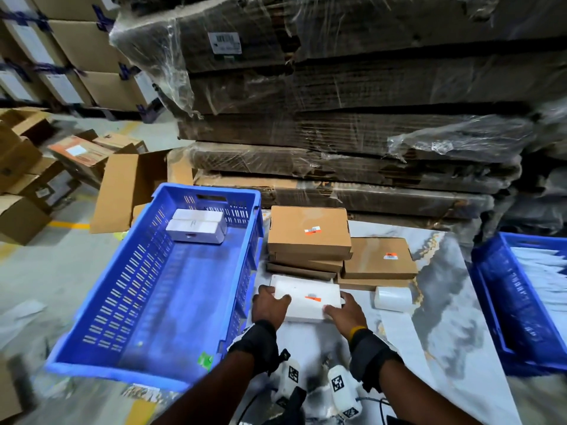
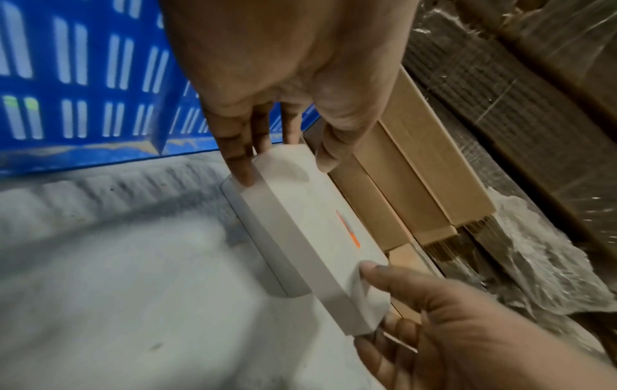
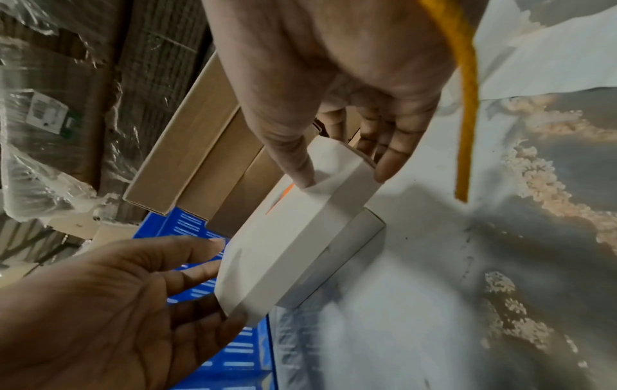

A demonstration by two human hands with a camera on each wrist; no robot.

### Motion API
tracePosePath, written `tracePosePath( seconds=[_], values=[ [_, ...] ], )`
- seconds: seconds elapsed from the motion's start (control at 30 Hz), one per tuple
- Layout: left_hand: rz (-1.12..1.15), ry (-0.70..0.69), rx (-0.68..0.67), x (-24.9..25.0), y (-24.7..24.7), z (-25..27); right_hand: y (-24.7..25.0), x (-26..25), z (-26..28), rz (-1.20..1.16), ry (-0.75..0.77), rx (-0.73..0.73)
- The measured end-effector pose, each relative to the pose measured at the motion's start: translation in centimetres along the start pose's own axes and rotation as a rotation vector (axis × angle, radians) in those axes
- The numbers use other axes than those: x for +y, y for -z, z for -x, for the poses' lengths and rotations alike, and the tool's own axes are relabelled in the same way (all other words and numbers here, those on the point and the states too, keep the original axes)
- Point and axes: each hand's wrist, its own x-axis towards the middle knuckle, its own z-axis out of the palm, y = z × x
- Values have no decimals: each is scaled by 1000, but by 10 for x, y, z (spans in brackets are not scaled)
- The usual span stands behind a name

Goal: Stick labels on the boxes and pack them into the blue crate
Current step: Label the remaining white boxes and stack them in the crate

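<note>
**Labelled white box held end to end, crate to the left**

While lying crosswise at the tabletop's (image 1: 399,348) near left edge, white box (image 1: 306,297) gripped at its short ends: left hand (image 1: 270,305) curled round the crate-side end, right hand (image 1: 345,311) round the other. Blue crate (image 1: 147,305) just beside, nearer the left.

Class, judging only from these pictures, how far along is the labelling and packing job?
Done: two white boxes lie in the blue slotted plastic crate.
In hand: left hand and right hand grip a flat white box with an orange-and-white label, over another white box.
Left: brown cardboard boxes, some labelled, still wait on the table.
</note>
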Motion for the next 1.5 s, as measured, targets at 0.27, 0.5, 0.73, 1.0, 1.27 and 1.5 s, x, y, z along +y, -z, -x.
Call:
tracePosePath(
  seconds=[0.27,0.5,0.73,1.0,1.27,1.5],
  values=[
    [165,-207,28,5,14,14,24,-12,39,-153,208,26],
    [649,-311,-247,28,30,28,41,-31,52,-131,423,134],
    [762,-390,-232,47,37,47,50,-55,62,223,734,486],
    [813,-425,-215,53,41,54,57,-76,78,424,871,588],
    [824,-427,-205,56,35,51,62,-83,86,469,876,675],
    [806,-457,-180,60,30,53,64,-84,87,389,807,645]
  ],
)
